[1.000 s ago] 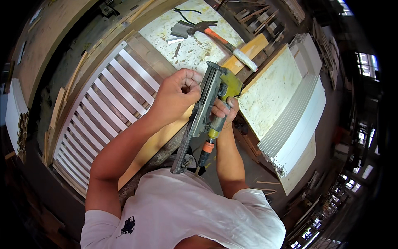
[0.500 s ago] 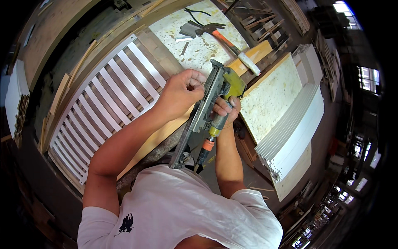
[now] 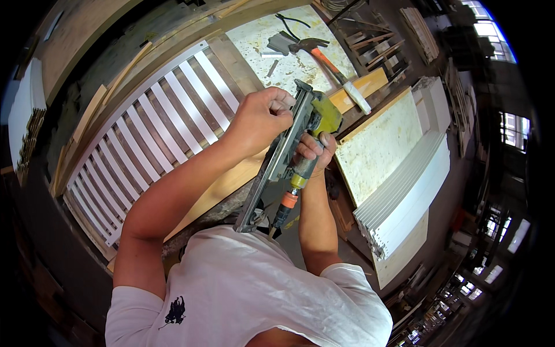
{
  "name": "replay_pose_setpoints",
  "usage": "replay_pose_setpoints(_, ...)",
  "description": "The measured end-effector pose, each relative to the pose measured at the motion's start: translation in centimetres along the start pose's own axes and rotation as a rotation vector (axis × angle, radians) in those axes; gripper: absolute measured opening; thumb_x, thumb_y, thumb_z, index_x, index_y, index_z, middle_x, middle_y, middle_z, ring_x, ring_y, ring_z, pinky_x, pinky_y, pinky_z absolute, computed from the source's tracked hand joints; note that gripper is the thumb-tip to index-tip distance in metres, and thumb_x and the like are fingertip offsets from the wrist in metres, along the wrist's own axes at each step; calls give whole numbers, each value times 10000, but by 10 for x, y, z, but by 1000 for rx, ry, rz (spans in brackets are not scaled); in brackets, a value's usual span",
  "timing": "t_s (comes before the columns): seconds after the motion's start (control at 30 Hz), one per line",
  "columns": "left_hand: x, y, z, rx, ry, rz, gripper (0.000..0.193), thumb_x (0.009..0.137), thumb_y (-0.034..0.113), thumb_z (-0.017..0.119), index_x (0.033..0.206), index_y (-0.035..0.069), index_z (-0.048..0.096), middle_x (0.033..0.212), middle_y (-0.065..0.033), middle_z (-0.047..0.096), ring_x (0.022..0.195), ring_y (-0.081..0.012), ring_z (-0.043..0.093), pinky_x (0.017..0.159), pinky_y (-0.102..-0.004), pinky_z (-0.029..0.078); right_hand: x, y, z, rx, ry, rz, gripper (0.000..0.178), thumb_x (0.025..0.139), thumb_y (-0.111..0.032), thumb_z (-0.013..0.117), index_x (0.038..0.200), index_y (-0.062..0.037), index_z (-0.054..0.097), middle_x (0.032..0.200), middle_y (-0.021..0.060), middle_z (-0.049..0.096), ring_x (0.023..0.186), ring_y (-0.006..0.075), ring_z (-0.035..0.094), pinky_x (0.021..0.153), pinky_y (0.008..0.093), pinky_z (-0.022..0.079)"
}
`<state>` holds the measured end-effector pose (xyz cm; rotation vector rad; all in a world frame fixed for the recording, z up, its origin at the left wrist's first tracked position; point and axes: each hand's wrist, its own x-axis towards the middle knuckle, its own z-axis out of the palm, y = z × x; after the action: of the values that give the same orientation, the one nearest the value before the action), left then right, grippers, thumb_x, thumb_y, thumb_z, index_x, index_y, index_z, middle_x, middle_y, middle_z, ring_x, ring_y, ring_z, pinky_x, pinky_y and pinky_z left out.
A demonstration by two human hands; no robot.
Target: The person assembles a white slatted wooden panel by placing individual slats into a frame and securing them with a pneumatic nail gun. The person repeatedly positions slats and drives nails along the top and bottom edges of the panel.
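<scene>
My right hand [image 3: 319, 151] is wrapped round the grip of a yellow-green and black nail gun [image 3: 328, 115], held tilted in front of my chest. Its long metal magazine slants down toward my shirt, and an orange and black air-hose coupling [image 3: 288, 201] joins the bottom of the grip. Beside the upper end of the magazine is my left hand [image 3: 263, 115], its fingers curled in a pinch. Whatever those fingertips may hold is hidden. Beyond and to the left of my left arm lies a white slatted panel [image 3: 203, 95] on the bench.
A hammer [image 3: 327, 62] with an orange and white handle, black-handled pliers [image 3: 287, 22] and grey strips [image 3: 281, 44] lie on a paint-spotted board [image 3: 248, 41]. At right, white boards [image 3: 409, 199] are stacked. More white boards [image 3: 29, 115] stand far left; wood scraps [image 3: 373, 43] lie beyond.
The bench and its things have shifted slightly in the picture. My left hand stays by the magazine with its fingers curled, and my right hand keeps its hold on the nail gun.
</scene>
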<state>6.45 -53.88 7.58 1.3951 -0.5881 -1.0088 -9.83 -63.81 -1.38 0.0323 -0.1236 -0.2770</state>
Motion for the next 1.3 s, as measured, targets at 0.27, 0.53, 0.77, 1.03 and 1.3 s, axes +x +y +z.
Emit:
replay_pose_setpoints(0.27,-24,6,-28,182,138,203,343,821,48,637,1155,-15,598,1062,-80,582,972,-144,571,891,-286,456,26,19,-4,92,108,108,436,855,-285,527,1112,66,495,627,-14,491,610,137,523,644,342,514)
replay_pose_setpoints(0.53,-156,6,-58,716,-164,654,472,736,253,739,1141,50,607,1254,-126,523,1233,-304,456,1015,-542,352,73,56,-32,83,141,254,442,881,-281,521,1158,58,461,629,0,483,613,149,531,604,341,507)
replay_pose_setpoints(0.77,-150,-44,-103,747,473,869,370,781,204,705,1111,57,624,1200,-119,566,1144,-324,527,1021,-532,352,94,115,7,-297,377,376,317,855,-89,524,1143,39,491,810,125,607,600,145,531,500,282,472)
replay_pose_setpoints(1.03,-149,-119,-215,925,911,170,511,796,267,661,1211,-8,545,1372,-182,393,1325,-368,285,1102,-505,200,49,177,96,-1491,776,350,110,775,-33,598,871,15,572,631,91,585,499,175,576,480,293,496)
replay_pose_setpoints(1.3,-116,-137,-292,1084,1047,-49,395,783,287,669,956,-64,619,1352,-202,369,1336,-371,222,1099,-595,116,-27,217,87,-1757,1032,352,91,811,-17,607,892,25,601,675,49,610,540,114,573,488,256,457)
